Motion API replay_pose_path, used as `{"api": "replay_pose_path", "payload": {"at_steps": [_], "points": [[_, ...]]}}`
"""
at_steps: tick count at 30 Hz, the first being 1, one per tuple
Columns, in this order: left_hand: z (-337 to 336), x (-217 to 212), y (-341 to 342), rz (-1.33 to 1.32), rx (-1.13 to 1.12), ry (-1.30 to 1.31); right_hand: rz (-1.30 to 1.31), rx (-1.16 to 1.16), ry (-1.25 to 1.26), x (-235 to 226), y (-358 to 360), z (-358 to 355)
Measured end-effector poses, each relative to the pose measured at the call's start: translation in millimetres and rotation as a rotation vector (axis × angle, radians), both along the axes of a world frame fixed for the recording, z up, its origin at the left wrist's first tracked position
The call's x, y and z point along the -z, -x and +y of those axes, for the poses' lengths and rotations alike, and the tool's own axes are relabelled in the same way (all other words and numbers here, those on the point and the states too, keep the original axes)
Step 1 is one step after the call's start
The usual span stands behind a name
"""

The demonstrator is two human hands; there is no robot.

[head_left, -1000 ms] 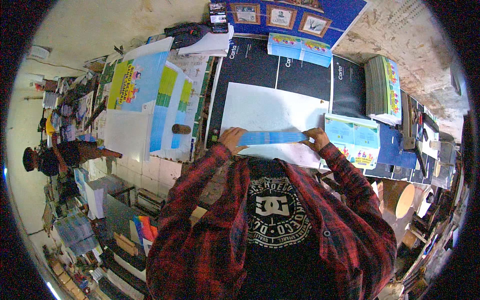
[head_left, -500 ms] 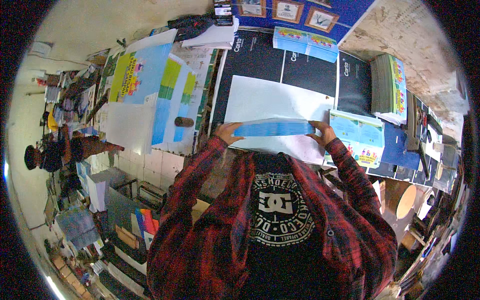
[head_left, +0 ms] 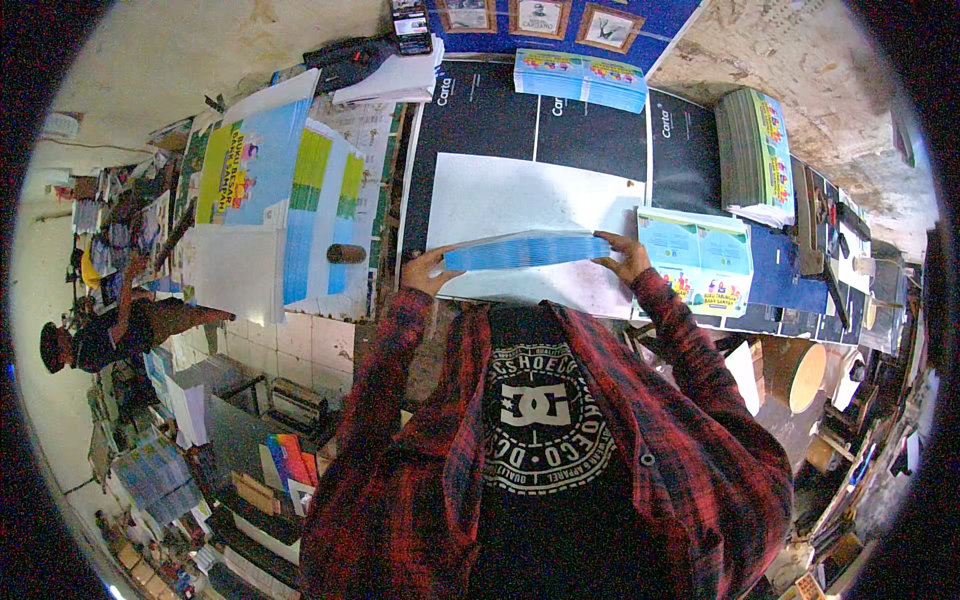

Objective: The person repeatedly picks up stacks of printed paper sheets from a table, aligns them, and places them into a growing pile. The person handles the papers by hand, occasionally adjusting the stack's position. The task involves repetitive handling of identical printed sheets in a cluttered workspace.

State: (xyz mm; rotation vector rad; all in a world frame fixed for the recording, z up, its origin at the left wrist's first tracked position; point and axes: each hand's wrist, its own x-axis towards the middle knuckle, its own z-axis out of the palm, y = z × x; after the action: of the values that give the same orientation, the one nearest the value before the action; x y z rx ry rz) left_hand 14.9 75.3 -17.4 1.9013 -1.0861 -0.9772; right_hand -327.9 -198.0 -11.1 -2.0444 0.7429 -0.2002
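Note:
A stack of paper sheets with blue edges (head_left: 525, 250) spans the space between my two hands, bowed upward in the middle. My left hand (head_left: 427, 271) grips its left end, fingers on the far side and thumb on the near side. At the opposite end my right hand (head_left: 625, 258) pinches the stack in the same way. Beneath lies a large white sheet (head_left: 540, 195) on the dark tabletop. Just right of my right hand rests a pile of light-blue printed covers (head_left: 695, 250). The stack's underside is hidden.
Taller stacks of printed covers stand at the back (head_left: 580, 80) and the far right (head_left: 757, 155). On the left table lie large printed sheets (head_left: 250, 165) and a brown cylinder (head_left: 346, 254). Another person (head_left: 130, 325) is farther left. A round wooden stool top (head_left: 808, 378) is at lower right.
The whole view has shifted, so the table and its stacks appear farther left. Both hands keep hold of the bowed stack, whose right end now sits slightly higher in the picture.

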Motion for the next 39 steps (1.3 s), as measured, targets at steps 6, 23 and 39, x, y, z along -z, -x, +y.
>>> {"api": "replay_pose_path", "payload": {"at_steps": [6,23,39], "points": [[-3,10,69,-0.072,-0.332,0.322,-0.387,0.323,-0.294,31,-17,63],[-10,34,-1,-0.43,-0.014,0.115,0.444,-0.47,0.607,-52,-121,53],[-60,-190,-33,-0.589,-0.37,0.467,-0.665,0.712,-0.169,-52,-175,-106]]}}
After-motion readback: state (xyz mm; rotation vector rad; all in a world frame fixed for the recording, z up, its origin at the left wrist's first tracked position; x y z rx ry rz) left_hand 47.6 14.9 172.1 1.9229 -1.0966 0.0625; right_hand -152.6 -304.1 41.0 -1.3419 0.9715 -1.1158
